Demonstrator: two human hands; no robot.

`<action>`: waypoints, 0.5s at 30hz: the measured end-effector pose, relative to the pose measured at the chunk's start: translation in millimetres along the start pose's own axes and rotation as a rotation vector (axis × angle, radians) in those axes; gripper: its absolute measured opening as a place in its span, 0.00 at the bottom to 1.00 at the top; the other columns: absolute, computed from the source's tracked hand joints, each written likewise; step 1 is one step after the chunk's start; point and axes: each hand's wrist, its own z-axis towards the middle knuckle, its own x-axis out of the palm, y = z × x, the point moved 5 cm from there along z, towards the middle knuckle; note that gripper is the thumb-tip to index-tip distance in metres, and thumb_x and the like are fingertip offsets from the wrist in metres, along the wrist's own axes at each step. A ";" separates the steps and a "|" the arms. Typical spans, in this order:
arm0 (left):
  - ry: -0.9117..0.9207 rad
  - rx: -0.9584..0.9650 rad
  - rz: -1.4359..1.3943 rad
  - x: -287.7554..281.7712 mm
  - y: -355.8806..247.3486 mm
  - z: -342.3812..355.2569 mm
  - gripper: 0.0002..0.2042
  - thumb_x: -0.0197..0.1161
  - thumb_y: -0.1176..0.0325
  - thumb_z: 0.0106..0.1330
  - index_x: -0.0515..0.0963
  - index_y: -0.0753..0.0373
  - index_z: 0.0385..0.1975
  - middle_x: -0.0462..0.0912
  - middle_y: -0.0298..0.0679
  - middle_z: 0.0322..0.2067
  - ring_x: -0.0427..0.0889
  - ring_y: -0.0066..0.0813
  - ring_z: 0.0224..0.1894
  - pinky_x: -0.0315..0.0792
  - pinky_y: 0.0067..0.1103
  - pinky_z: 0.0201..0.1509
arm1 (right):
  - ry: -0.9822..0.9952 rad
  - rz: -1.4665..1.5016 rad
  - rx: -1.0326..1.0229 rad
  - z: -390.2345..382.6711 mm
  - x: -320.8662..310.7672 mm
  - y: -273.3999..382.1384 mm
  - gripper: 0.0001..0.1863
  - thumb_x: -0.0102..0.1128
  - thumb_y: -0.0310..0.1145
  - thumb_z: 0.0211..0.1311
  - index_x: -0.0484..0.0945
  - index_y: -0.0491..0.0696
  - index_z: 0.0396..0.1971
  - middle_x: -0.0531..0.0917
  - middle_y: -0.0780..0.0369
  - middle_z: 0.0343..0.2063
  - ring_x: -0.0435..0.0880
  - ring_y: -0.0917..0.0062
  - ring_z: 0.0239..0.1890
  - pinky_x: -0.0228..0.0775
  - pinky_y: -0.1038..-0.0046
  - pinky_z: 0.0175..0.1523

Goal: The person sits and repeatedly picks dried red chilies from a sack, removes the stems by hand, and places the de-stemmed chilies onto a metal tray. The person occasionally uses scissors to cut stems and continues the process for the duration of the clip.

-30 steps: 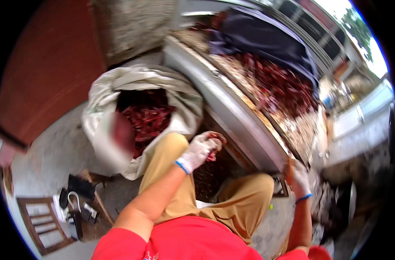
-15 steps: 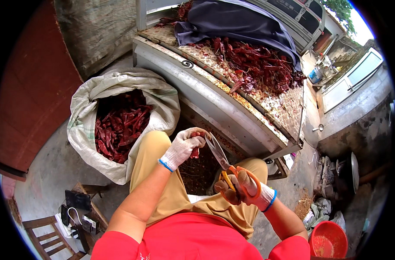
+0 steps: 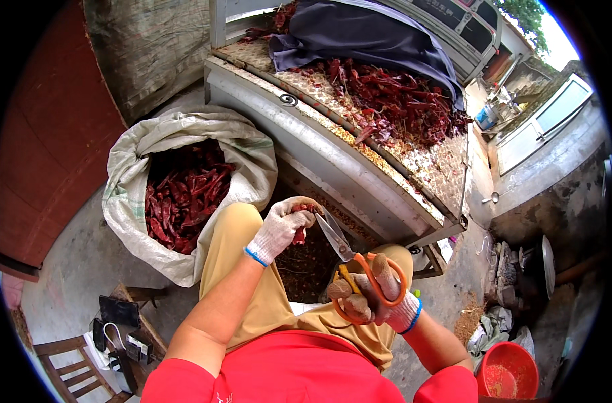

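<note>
My left hand (image 3: pixel 277 230), in a white knit glove with a blue cuff, is closed around dried red chili peppers (image 3: pixel 300 234). Their ends stick out past the curled fingers. In my gloved right hand (image 3: pixel 380 293) is a pair of scissors (image 3: pixel 335 239), with fingers and thumb through the orange and yellow handles. The blades stand apart and point up-left, their tips right beside the chilies; whether they touch is hard to tell. Both hands are over my knees, above a dark space littered with chili bits.
Left of my knees stands a white woven sack (image 3: pixel 123 176) holding dried chilies. Ahead, a truck bed (image 3: pixel 359 178) carries a chili heap (image 3: pixel 403 101) partly under a dark cloth (image 3: pixel 359 37). A red basin (image 3: pixel 509 369) is at lower right, a wooden chair (image 3: pixel 67 366) at lower left.
The scissor handles have spread wider as my right thumb and fingers moved apart. My left hand has barely shifted and still grips the chilies.
</note>
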 end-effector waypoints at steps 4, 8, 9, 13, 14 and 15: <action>-0.033 0.014 -0.044 -0.7 -0.3 -0.6 0.14 0.56 0.73 0.67 0.78 0.69 0.49 0.81 0.34 0.29 0.76 0.16 0.21 0.73 0.15 0.24 | -0.088 -0.027 -0.083 8.3 -8.6 -5.7 0.56 0.41 0.92 0.38 0.73 0.44 0.34 0.67 0.72 0.11 0.62 0.88 0.13 0.49 0.84 0.19; -0.085 0.039 -0.067 0.0 -2.4 -2.4 0.14 0.56 0.74 0.67 0.77 0.70 0.50 0.81 0.35 0.29 0.76 0.17 0.21 0.73 0.15 0.24 | -0.094 0.015 -0.189 16.9 -8.1 -9.1 0.58 0.42 0.90 0.42 0.77 0.40 0.35 0.69 0.70 0.13 0.63 0.85 0.13 0.50 0.82 0.19; -0.093 0.056 -0.088 -0.3 -2.4 -2.3 0.13 0.55 0.74 0.67 0.77 0.70 0.50 0.81 0.35 0.29 0.76 0.17 0.21 0.73 0.15 0.24 | -0.091 0.046 -0.213 18.5 -4.2 -8.8 0.58 0.43 0.89 0.42 0.78 0.39 0.35 0.69 0.69 0.13 0.63 0.84 0.13 0.51 0.82 0.19; -0.140 0.087 -0.152 0.4 -1.1 -3.0 0.13 0.55 0.75 0.68 0.76 0.69 0.50 0.80 0.36 0.29 0.76 0.18 0.21 0.73 0.16 0.24 | 0.062 0.358 -0.247 39.6 -2.7 -28.3 0.55 0.46 0.86 0.47 0.76 0.40 0.42 0.72 0.66 0.16 0.64 0.83 0.13 0.54 0.82 0.18; -0.165 0.089 -0.141 0.6 -2.5 -2.7 0.13 0.55 0.75 0.68 0.76 0.69 0.51 0.80 0.36 0.29 0.76 0.18 0.21 0.73 0.17 0.24 | 0.049 0.440 -0.274 45.4 4.0 -29.7 0.55 0.46 0.85 0.48 0.76 0.40 0.43 0.72 0.67 0.16 0.64 0.84 0.13 0.54 0.82 0.18; -0.190 0.092 -0.130 0.9 -3.5 -2.4 0.13 0.55 0.75 0.68 0.76 0.68 0.51 0.80 0.36 0.29 0.76 0.19 0.21 0.73 0.17 0.24 | 0.162 0.506 -0.297 49.7 9.3 -29.9 0.53 0.45 0.84 0.50 0.76 0.40 0.44 0.72 0.68 0.16 0.63 0.84 0.13 0.54 0.82 0.18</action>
